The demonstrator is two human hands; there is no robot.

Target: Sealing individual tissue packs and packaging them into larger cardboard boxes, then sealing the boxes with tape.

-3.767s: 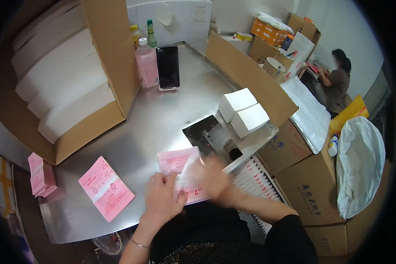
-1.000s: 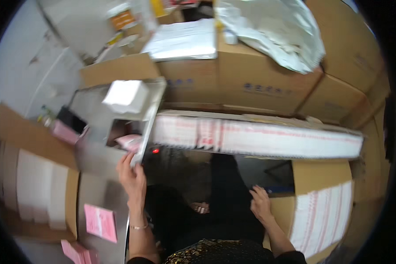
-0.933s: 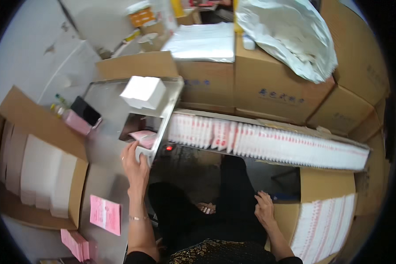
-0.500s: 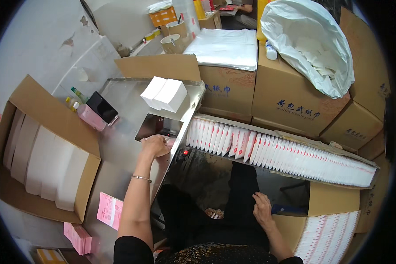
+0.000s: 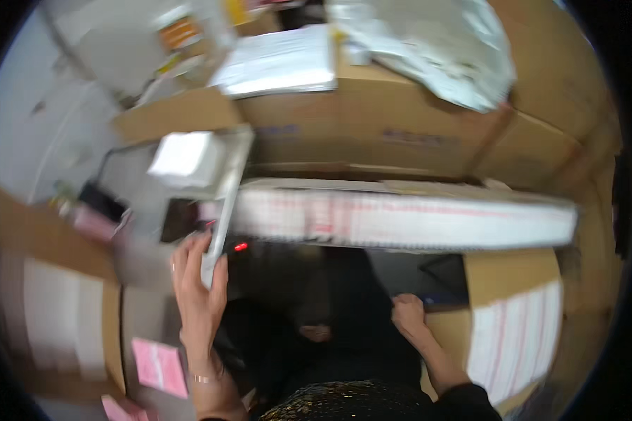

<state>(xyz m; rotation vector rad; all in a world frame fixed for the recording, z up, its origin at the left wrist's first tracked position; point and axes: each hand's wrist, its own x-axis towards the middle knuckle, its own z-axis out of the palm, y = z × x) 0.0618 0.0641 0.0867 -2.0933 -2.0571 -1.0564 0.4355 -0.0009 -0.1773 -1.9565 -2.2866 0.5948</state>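
head view, blurred by motion: left hand [image 5: 198, 284] laid flat, fingers spread, gripping the near edge of the metal table [image 5: 221, 210], just beside a small red light [image 5: 240, 246]. right hand [image 5: 409, 313] curled low at the rim of a cardboard box [image 5: 512, 316] on the right, grasp impossible to tell. long row of white-and-pink packets [image 5: 400, 217] stretched across the middle, beyond both hands. pink packet [image 5: 160, 366] lying near left.

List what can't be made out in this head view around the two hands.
- Left hand at the metal table edge: motion blur hides whether its fingers grip or just rest.
- Right hand beside the open carton: curled, its palm turned away; any contents unseen.
- Long row of white-and-pink packs: smeared, individual packs indistinct.
- Pink packet on the table: print blurred.
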